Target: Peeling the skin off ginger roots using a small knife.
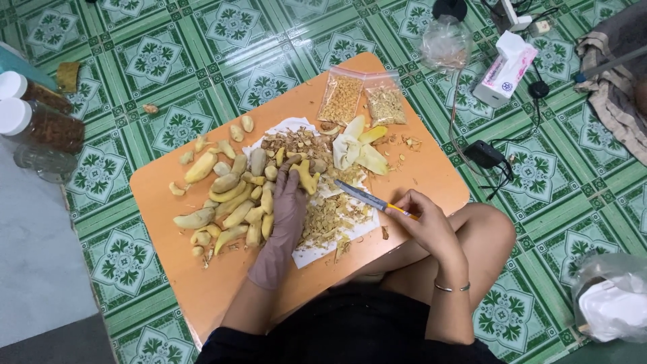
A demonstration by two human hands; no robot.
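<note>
Ginger root (306, 176) under gloved left hand (288, 202) fingers, pinched; right hand (421, 219) fingers curled around knife (369, 199), beside peelings.

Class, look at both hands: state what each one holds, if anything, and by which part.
The right hand holds a knife by its yellow handle end. The gloved left hand pinches a knobbly root piece at its near end.
</note>
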